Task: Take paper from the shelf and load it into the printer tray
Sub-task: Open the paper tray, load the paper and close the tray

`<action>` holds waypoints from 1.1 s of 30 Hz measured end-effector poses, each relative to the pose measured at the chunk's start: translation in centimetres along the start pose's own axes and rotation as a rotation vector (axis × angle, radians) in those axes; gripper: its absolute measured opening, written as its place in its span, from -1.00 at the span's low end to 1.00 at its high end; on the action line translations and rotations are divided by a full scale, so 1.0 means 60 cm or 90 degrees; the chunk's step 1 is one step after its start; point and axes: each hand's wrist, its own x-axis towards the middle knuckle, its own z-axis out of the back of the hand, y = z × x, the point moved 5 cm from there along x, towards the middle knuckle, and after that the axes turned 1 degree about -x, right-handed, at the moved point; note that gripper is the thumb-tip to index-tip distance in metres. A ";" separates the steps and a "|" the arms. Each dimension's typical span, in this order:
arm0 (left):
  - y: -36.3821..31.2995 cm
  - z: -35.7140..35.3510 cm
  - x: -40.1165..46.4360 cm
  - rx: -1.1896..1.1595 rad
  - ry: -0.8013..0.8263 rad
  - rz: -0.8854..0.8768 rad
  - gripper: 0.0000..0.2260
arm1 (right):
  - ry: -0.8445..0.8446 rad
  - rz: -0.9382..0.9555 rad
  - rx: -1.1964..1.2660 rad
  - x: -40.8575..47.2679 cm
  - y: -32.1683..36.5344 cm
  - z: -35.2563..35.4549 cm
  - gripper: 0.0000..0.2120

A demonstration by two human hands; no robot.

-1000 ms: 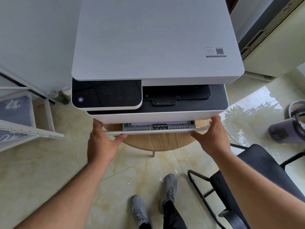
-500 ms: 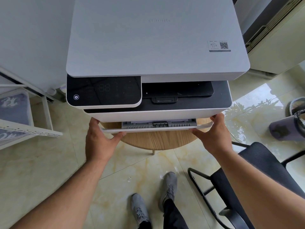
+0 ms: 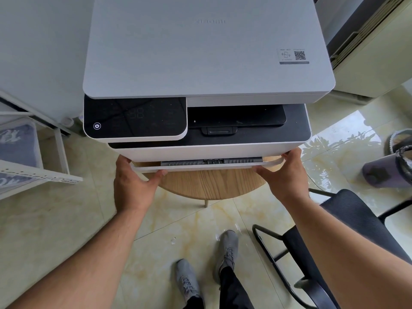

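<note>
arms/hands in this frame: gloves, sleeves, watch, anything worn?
Nothing worn. Left hand and right hand are bare: no gloves, rings or watch visible. Both forearms are uncovered to the frame edge, no sleeves in view. Fingers partly hidden under the printer tray.

The printer (image 3: 207,52) above both hands was pale grey on its lid, with a glossy black control panel (image 3: 134,117) and a white front. The tray (image 3: 200,167) between the left hand (image 3: 133,186) and right hand (image 3: 283,177) was white with a dark grey toothed strip. Below them the surface (image 3: 211,184) showed light wood grain (streaked brown). The floor (image 3: 189,224) was cream tile veined in yellow.
</note>
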 end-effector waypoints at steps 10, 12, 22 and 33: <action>0.010 -0.010 0.008 -0.076 0.024 0.015 -0.29 | 0.023 0.036 0.051 0.010 -0.009 -0.001 -0.37; 0.009 -0.010 0.008 -0.079 0.016 0.020 -0.29 | 0.016 0.030 0.054 0.011 -0.008 -0.003 -0.37; -0.007 -0.008 0.008 -0.096 0.009 0.036 -0.31 | -0.009 0.021 0.074 0.015 -0.003 -0.002 -0.33; -0.022 -0.005 0.006 -0.090 -0.003 0.057 -0.31 | -0.030 0.007 0.080 0.019 0.002 0.000 -0.35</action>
